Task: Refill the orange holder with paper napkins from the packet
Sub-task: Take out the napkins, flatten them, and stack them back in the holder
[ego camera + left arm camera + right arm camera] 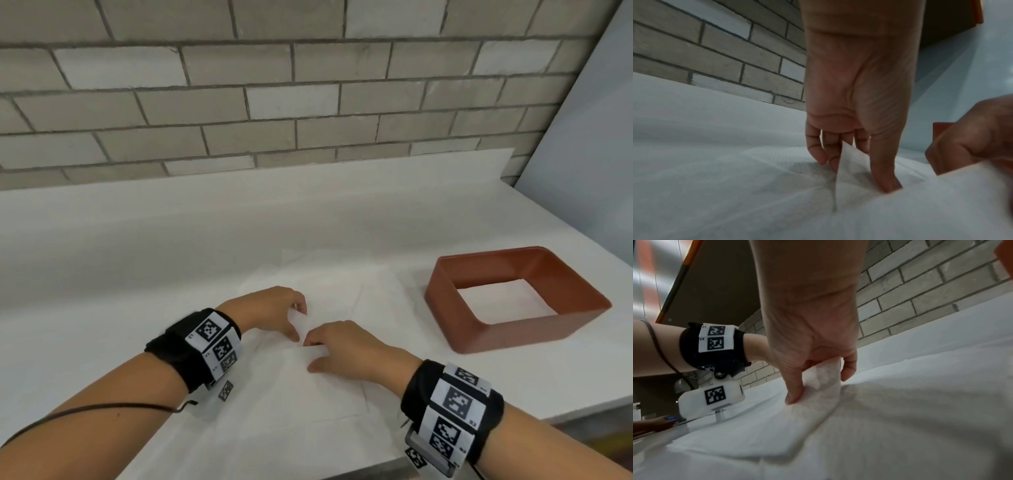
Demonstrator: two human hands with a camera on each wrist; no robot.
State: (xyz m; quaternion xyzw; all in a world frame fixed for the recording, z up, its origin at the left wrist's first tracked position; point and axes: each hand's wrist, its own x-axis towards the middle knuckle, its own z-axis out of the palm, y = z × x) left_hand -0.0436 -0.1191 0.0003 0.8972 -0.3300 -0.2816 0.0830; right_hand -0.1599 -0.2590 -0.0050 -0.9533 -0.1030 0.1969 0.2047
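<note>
Both hands work the loose paper napkins (308, 342) at lower centre of the worktop (137, 240). Left hand (270, 310) and right hand (346, 346) each pinch a thin, floppy, tear-prone edge; take corners gently. Orange holder (513, 329) sits right, unfilled.

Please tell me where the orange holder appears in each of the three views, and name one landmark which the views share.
Head: the holder stands right of centre on the white counter, right of both hands.
Left wrist: only a small piece of it shows at the right edge, behind the right hand.
Right wrist: an orange blur in the top right corner; I cannot tell if that is it.
Shared landmark: the grey brick wall behind the counter.
</note>
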